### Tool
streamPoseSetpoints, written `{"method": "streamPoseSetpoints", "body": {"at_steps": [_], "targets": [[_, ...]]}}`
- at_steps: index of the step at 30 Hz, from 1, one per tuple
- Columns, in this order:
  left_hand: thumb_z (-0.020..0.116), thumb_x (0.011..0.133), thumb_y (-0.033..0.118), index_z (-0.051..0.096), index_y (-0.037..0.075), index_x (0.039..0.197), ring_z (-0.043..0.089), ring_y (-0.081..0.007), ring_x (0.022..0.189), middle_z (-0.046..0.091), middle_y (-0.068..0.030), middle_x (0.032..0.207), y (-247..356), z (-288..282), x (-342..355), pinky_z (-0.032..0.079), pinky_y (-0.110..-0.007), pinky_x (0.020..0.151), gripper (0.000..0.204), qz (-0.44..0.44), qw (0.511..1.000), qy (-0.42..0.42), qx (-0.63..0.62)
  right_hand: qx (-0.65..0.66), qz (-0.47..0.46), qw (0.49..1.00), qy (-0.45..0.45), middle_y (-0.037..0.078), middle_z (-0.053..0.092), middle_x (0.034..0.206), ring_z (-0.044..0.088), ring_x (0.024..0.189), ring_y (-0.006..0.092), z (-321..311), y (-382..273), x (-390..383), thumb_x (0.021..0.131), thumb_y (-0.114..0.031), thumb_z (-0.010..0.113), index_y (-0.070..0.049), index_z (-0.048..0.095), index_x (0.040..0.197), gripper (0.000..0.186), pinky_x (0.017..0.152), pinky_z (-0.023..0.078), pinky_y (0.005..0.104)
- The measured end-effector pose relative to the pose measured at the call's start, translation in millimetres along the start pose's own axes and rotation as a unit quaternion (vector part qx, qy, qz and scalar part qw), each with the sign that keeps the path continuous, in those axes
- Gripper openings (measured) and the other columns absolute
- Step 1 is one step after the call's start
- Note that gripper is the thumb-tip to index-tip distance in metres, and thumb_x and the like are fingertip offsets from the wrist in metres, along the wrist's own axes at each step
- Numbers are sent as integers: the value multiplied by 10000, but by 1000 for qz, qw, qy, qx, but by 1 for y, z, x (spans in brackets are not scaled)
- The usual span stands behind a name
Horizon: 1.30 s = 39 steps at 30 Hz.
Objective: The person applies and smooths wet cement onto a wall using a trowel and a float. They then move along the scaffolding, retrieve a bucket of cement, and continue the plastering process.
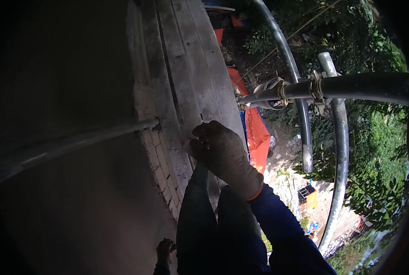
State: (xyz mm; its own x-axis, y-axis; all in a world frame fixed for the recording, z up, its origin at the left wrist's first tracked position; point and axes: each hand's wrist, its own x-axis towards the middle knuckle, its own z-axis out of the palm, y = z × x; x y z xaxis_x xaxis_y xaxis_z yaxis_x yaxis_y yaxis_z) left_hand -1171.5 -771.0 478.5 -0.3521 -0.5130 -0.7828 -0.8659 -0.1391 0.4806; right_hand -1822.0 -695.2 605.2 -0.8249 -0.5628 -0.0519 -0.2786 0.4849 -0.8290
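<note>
My right hand (229, 158), in a pale, dirty work glove with an orange cuff edge, is raised over the wooden planks (190, 59) in front of my legs. Its fingers curl toward the thumb. Small reddish spots show between them, but whether they grip anything is too dark to make out. Low in the picture, left of my legs, is my left hand (166, 250), small and in deep shadow. The fingers there are bent inward, and what they hold, if anything, is hidden. Nearest to it is the dark wall (76, 206).
A metal pole (85, 137) runs from the left to the brick edge (161, 158) beside the planks. On the right, scaffold tubes (360, 87) cross, joined by clamps (316, 87). Far below lie orange sheeting (258, 137), a littered yard and green trees (374, 137).
</note>
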Motion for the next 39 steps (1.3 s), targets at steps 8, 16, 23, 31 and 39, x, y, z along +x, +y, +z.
{"method": "streamPoseSetpoints", "body": {"at_steps": [8,16,23,31,39], "targets": [[691,883,122,611,30,1100,661,-231,794,644,-86,939,352,-10,159,558,-321,699,249,-142,944,62,-293,-151,55,946,283,161,644,1000,651,930,320,-101,74,299,857,-204,634,-17,638,1069,283,800,532,418],[723,854,188,639,42,1087,611,-172,830,630,-46,950,469,46,293,471,-343,661,287,-75,974,55,-207,-6,105,856,506,107,667,1010,657,867,158,-138,183,452,889,-69,640,20,649,1110,238,727,531,275],[659,875,128,621,2,1013,614,-152,724,595,-37,836,672,40,376,519,-298,654,191,-83,972,30,-218,-74,216,849,476,140,661,1036,663,914,276,-203,250,490,892,-189,623,-20,664,1086,260,801,515,381],[623,968,153,546,84,1302,578,-205,1090,581,-87,1243,876,97,690,501,-386,960,350,106,962,-65,-242,-108,432,842,305,216,663,975,649,922,372,-213,276,560,986,-330,456,-49,661,1050,354,801,497,442],[635,947,191,400,4,1410,482,-293,1262,412,-164,1426,1324,318,755,450,-440,1057,552,269,930,-191,-162,-97,547,760,337,227,684,899,660,863,401,-214,288,576,957,-398,480,-58,699,972,405,762,495,471]]}}
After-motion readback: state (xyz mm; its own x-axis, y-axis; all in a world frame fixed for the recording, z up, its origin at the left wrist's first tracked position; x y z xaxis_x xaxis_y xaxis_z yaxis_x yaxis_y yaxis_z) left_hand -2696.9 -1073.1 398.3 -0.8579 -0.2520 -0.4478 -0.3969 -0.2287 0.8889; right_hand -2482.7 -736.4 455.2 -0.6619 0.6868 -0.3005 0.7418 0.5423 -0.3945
